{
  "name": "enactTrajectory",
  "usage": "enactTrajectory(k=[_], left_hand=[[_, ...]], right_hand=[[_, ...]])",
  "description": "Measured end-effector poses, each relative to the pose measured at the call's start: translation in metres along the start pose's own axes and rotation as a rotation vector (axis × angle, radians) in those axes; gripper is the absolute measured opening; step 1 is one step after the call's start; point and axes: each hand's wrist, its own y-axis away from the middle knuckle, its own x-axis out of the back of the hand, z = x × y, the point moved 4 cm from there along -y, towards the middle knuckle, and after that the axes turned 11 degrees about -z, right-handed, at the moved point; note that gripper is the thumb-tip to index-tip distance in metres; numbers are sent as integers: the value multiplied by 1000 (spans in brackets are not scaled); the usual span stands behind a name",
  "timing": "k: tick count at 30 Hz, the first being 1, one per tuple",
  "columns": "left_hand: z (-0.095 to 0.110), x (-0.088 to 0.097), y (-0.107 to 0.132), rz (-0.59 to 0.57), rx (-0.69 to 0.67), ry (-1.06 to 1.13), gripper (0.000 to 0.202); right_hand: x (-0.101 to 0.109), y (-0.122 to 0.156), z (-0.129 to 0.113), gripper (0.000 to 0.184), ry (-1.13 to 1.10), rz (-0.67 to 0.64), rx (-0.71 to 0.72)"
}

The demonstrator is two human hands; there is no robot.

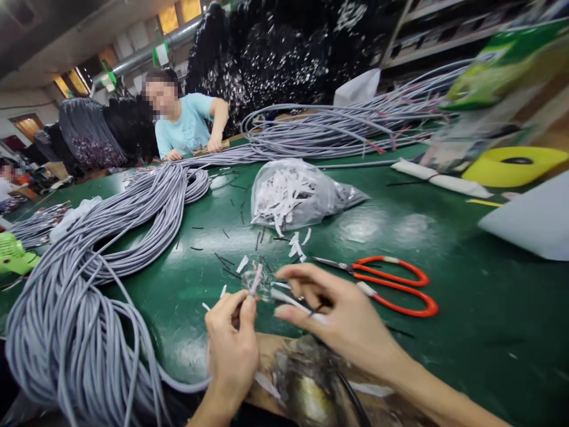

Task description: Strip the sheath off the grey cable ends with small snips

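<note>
Fingertips (247,309) of the left hand (232,341) pinch the end of a grey cable (252,292) as I watch through the head camera, with pale pinkish wire ends (257,274) poking up past the grip. On the right hand (333,305), I see thumb and index tips standing apart while the curled fingers hold white strips (302,302) whose ends point towards the cable end; I can't tell how firmly. Both hands are above the near edge of the green table (355,237), close together but apart. Beneath them I make out a brown board (267,346) and a blurred, plastic-wrapped object (309,391) with a golden gleam.

Just right of the right hand lie scissors with orange handles (402,279), blades pointing left. Beyond the fingers I find loose white scraps (296,246), short black bits (226,261) and a clear bag (329,204) stuffed with similar strips. A thick bundle of grey cable (75,320) fills my left side, one strand running behind the left wrist. Across the table, a co-worker in a light blue shirt (189,124) has a hand at more cables (311,127). Far to my right sits a yellow disc (491,169).
</note>
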Motion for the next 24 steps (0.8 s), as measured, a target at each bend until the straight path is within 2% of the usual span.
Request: enactTrajectory(k=[2, 4, 8, 12, 15, 17, 19, 21, 24], left_hand=[[-3, -1, 1, -25, 21, 55, 29], [-7, -2, 1, -64, 67, 140, 33], [-10, -8, -1, -226, 166, 385, 41], [-7, -15, -2, -381, 211, 594, 41], [-5, -17, -1, -437, 220, 710, 38], [-4, -17, -2, -452, 252, 760, 37], [-4, -16, -3, -443, 310, 767, 36], [-2, -17, -5, -444, 361, 755, 36], [4, -20, -10, -458, 366, 737, 36]], right_hand=[[-12, -4, 10, 31, -30, -115, -120], [-21, -7, 15, 25, -77, -203, -148], [-23, -10, 18, 23, -182, -184, -216], [-18, -14, 20, 22, -345, -121, -234], [-3, -17, 29, 26, -393, 30, -283], [15, -17, 34, 28, -314, 194, -290], [29, -15, 31, 27, -137, 258, -243], [30, -14, 24, 25, -14, 171, -184], [16, -10, 9, 28, -44, -24, -66]])
